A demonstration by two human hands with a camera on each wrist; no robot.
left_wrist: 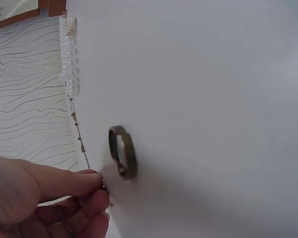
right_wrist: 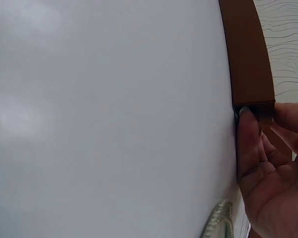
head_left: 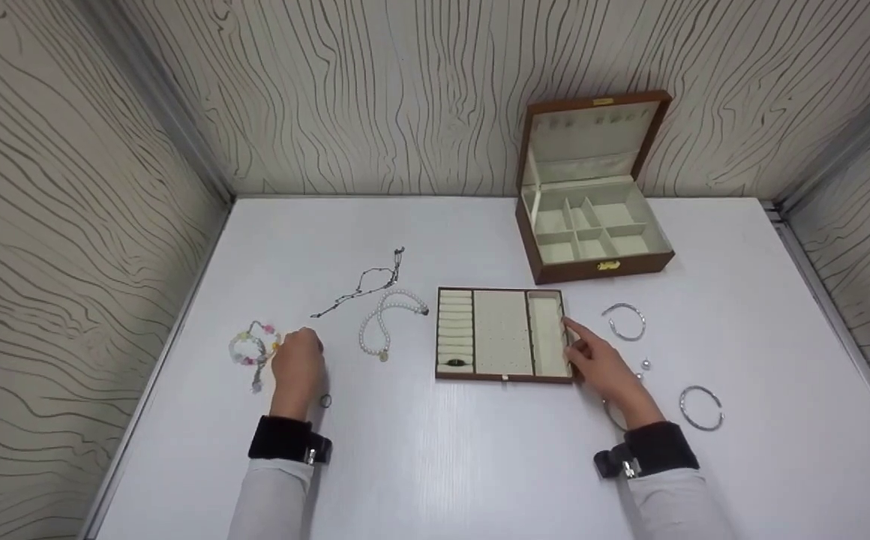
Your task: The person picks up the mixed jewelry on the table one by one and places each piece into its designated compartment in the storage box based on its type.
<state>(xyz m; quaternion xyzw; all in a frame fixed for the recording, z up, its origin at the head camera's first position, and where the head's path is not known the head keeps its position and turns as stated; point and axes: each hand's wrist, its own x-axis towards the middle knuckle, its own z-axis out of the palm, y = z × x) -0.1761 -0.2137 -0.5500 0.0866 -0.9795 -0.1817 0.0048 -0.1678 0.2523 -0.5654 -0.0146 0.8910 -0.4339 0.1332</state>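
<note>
My right hand [head_left: 609, 373] grips the right side of the jewelry tray [head_left: 504, 334]; the right wrist view shows the thumb [right_wrist: 251, 141] at the tray's corner. The tray has ring rolls, with a dark ring [head_left: 455, 362] in the front slot. My left hand [head_left: 298, 367] is low over the table beside a colorful beaded bracelet [head_left: 244, 358], thumb and fingertips drawn together. A chain necklace [left_wrist: 79, 136] lines up with those fingertips in the left wrist view, and I cannot tell whether they hold anything. A bronze-colored ring [left_wrist: 124, 153] stands close to them.
A brown jewelry box [head_left: 592, 262] with its lid up and divided compartments stands at the back right. A pearl necklace [head_left: 364, 330] lies left of the tray. Silver bangles [head_left: 701, 409] and a small round piece [head_left: 646, 364] are around the right arm. Patterned walls border the white table.
</note>
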